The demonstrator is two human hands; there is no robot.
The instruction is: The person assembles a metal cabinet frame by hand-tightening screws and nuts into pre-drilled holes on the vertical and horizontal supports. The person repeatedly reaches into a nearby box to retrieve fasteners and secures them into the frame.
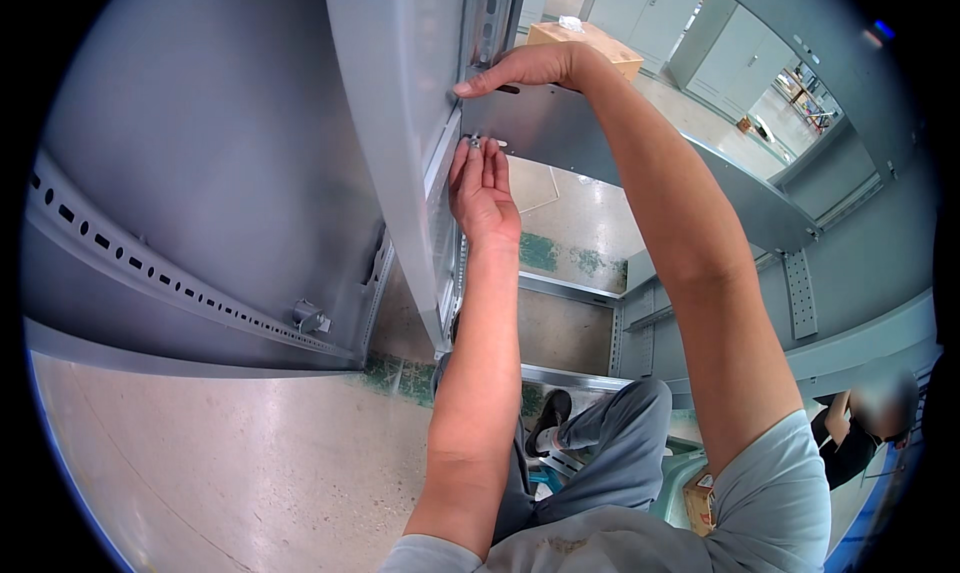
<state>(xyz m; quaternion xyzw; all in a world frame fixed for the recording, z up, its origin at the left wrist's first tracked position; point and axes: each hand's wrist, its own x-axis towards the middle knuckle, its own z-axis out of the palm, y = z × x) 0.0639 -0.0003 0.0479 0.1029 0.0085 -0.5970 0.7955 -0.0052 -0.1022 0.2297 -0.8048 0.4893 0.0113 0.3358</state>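
Observation:
My left hand [483, 188] reaches up to the edge of a grey metal cabinet upright [400, 123]. Its fingertips pinch a small silver fastener [475, 143] against that edge. Just above, my right hand [530, 65] lies flat on the top edge of a grey metal shelf plate [560, 128], with its fingertips touching the slotted vertical rail [490, 23]. The plate runs from the upright off to the right.
A slotted rail [150, 273] with a small bracket [310, 318] crosses the grey panel at left. A cardboard box [590, 43] sits beyond the plate. My legs and a dark shoe [550, 413] are below, with another person [860, 423] at the lower right.

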